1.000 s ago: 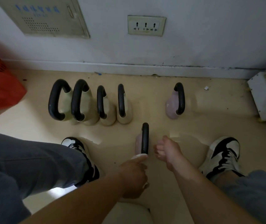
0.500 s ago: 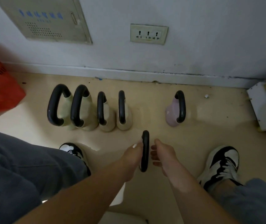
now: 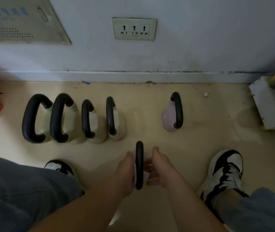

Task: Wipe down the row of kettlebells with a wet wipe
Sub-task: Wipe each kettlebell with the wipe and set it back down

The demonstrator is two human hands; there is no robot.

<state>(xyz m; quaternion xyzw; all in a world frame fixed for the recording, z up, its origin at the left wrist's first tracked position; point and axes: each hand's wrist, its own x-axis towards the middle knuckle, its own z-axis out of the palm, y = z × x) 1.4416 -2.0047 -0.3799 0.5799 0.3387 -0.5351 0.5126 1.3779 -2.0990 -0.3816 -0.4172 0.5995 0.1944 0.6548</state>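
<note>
Both your hands have closed in on the kettlebell pulled out of the row: your left hand point(image 3: 126, 171) presses a white wet wipe point(image 3: 135, 164) against the left side of its black handle point(image 3: 139, 164), fingers curled around the wipe, while your right hand point(image 3: 160, 169) cups the other side, half open, with a bit of white showing under its fingers. A second ago the left hand was low at the bell's base and the right hovered clear; now both bracket the handle, so I judge wiping of this bell is under way. Beyond your hands to the left stand four cream kettlebells point(image 3: 90, 121) touching side by side; beyond to the right a pink kettlebell point(image 3: 171, 114) stands alone. All rest on the floor point(image 3: 150, 101) by the wall.
</note>
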